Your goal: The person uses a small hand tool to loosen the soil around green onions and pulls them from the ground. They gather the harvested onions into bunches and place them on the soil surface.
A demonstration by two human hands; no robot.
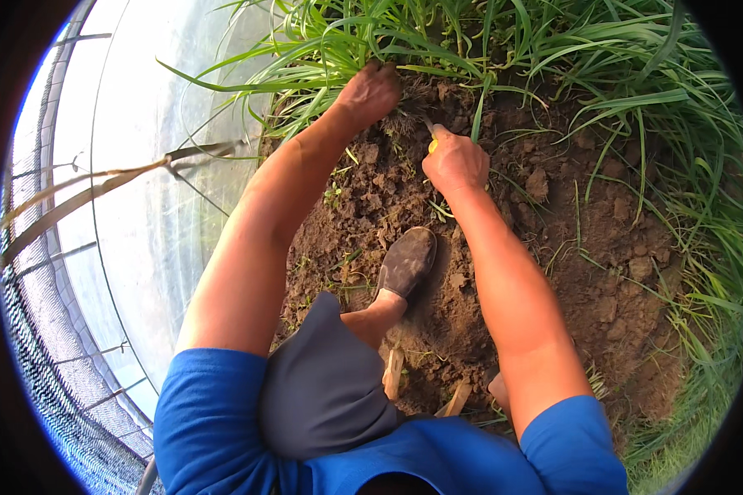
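Note:
My left hand [371, 93] is closed around the base of a clump of long-leaved green plants [340, 59] at the top of the view. Just right of its fingers, a tangle of fine roots [402, 120] with soil shows. My right hand [456, 159] grips the yellow handle [433, 146] of a small hand tool; its narrow metal end [429, 125] points up and left at the soil by the roots. The tip is hard to make out, so the kind of tool is unclear. A green leaf [478, 114] rises beside my right knuckles.
Loose brown soil [371, 198] with clods and small weeds lies around my dark shoe [408, 260]. More long-leaved plants [706, 185] grow along the top and right. Clear plastic sheeting [161, 124] with wires and a strap stands at left. Pieces of wood [394, 373] lie below the shoe.

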